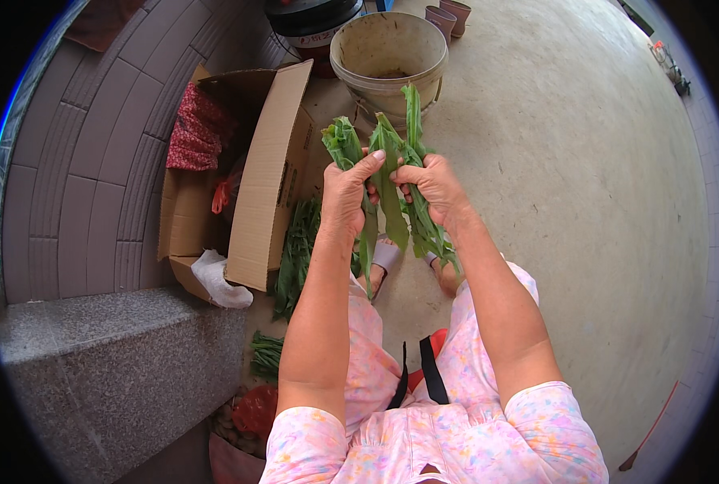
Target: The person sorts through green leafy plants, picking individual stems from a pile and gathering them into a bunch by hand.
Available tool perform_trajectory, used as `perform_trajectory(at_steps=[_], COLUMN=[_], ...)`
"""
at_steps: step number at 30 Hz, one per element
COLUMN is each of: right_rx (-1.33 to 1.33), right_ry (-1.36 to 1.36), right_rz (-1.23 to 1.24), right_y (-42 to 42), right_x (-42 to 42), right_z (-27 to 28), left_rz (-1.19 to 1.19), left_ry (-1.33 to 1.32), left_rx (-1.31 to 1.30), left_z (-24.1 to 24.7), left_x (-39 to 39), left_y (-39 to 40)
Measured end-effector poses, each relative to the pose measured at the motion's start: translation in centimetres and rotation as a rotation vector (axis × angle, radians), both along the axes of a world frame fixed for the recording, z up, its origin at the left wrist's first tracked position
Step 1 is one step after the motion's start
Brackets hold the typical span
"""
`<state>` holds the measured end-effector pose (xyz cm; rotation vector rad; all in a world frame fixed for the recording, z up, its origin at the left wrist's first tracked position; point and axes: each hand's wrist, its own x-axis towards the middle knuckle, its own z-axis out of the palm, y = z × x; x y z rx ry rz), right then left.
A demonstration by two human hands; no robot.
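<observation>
My left hand (348, 192) is closed around a bundle of long green leaves (342, 142), thumb on top. A broad leaf (388, 193) hangs between the two hands, its upper part by my left thumb. In my right hand (431, 186) is a second bunch of leaves (416, 121), with ragged ends drooping below the fingers. Both hands are close together in front of me, above my feet. Just beyond them stands a dirty off-white plastic bucket (390, 91), with some dark matter at its bottom.
Left of me, an open cardboard box (269, 175) holds a red patterned cloth (196, 130). More green leaves (299, 260) lie on the floor beside it. A granite step (129, 351) and a tiled wall (93, 151) border the left. Rubber boots (447, 18) stand behind the bucket.
</observation>
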<state>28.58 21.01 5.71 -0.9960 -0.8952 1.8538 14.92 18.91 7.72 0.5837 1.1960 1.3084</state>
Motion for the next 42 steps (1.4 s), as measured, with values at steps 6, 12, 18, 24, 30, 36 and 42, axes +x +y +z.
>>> perform_trajectory(at_steps=[6,12,18,24,30,36,42], right_rx=[-0.1,-0.171,-0.146,-0.06,-0.081,-0.133,-0.162], right_ry=[0.172,0.255,0.248,0.159,0.138,0.197,0.222], right_rz=[0.087,-0.008,-0.088,-0.13,-0.103,-0.042,-0.041], right_y=[0.1,0.6,0.4,0.4,0.6,0.5,0.5], right_x=[0.2,0.3,0.0,-0.1,0.2,0.5,0.4], right_z=[-0.4,-0.8,-0.2,-0.9,-0.9,-0.6,-0.4], left_rz=[0.059,0.013,0.085,0.145,0.108,0.089,0.119], left_ry=[-0.038,-0.18,-0.219,-0.19,-0.318,-0.263,-0.267], left_rx=[-0.009,-0.017,-0.033,-0.052,-0.052,-0.025,-0.076], left_z=[-1.1,-2.6,-1.9,-1.3,-1.7,-1.1,-0.9], left_x=[-0.5,-1.7,-1.5,-1.0,-1.6,-1.4,-1.5], left_y=[0.3,0.9,0.7,0.6,0.7,0.5,0.4])
